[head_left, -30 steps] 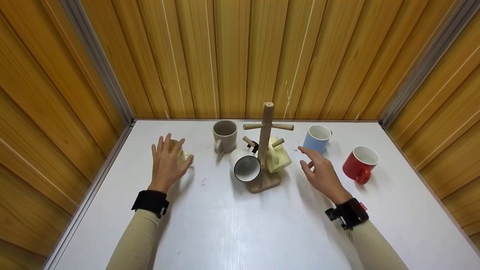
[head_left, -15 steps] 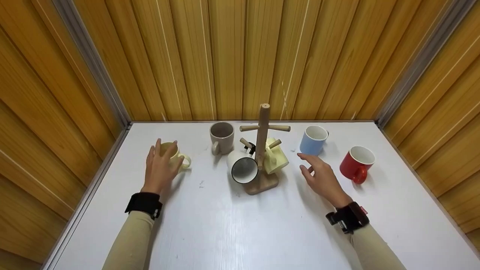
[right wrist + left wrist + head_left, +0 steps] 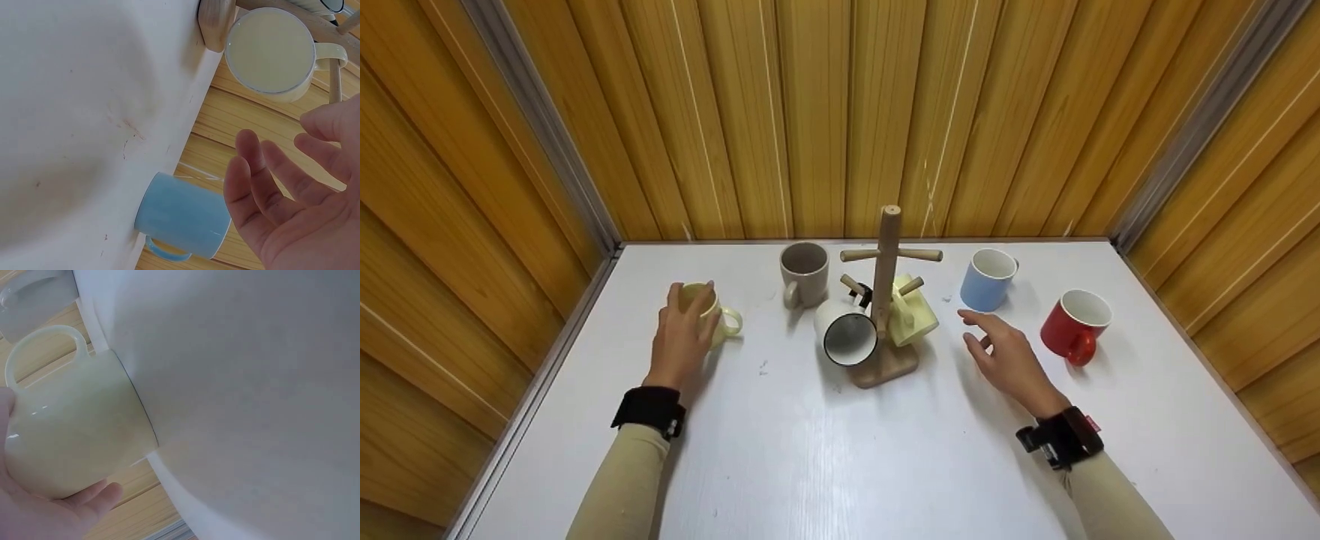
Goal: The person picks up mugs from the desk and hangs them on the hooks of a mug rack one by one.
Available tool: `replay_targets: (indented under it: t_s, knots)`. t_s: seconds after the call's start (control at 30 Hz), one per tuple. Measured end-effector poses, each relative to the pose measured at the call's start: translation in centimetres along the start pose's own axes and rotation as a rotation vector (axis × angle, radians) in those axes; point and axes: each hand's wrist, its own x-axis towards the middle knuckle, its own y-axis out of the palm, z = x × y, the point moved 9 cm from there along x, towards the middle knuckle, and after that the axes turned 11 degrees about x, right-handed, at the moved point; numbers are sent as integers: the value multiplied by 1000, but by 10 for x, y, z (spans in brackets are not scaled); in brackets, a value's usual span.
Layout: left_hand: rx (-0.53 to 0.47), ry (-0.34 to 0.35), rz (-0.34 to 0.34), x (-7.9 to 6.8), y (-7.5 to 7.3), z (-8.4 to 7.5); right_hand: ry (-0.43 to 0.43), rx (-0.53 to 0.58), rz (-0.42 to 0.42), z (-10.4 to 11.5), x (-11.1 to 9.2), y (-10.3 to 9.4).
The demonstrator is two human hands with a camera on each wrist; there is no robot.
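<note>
My left hand [image 3: 679,345] grips a pale yellow mug [image 3: 79,427] from above, at the left of the table. In the left wrist view, the thumb and fingers lie around its upper part, and its base meets the tabletop. The mug's handle [image 3: 732,322] points right, free of the hand. My right hand [image 3: 1011,364] hovers with loosely bent fingers and holds nothing. It is in front of a light blue mug [image 3: 987,285] and to the left of a red mug [image 3: 1065,330].
A wooden mug tree [image 3: 888,262] stands mid-table. From its lower pegs hang a white mug [image 3: 850,341] with a dark rim and another pale yellow mug [image 3: 921,321]. A taupe mug [image 3: 808,283] stands behind left. Wood-look panels [image 3: 817,120] border the white table [image 3: 810,457].
My left hand has lowered over the yellow mug, its spread fingers drawing in around the rim. The right hand stays almost in place. The view has shifted slightly.
</note>
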Motion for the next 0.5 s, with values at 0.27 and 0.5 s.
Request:
replay_targets:
  t_s: [0.27, 0.5]
  knots:
    - [8, -9, 50, 2, 4, 0, -30, 7, -14, 1, -2, 0]
    - [-57, -38, 95, 4, 4, 2, -14, 7, 3, -1, -1, 1]
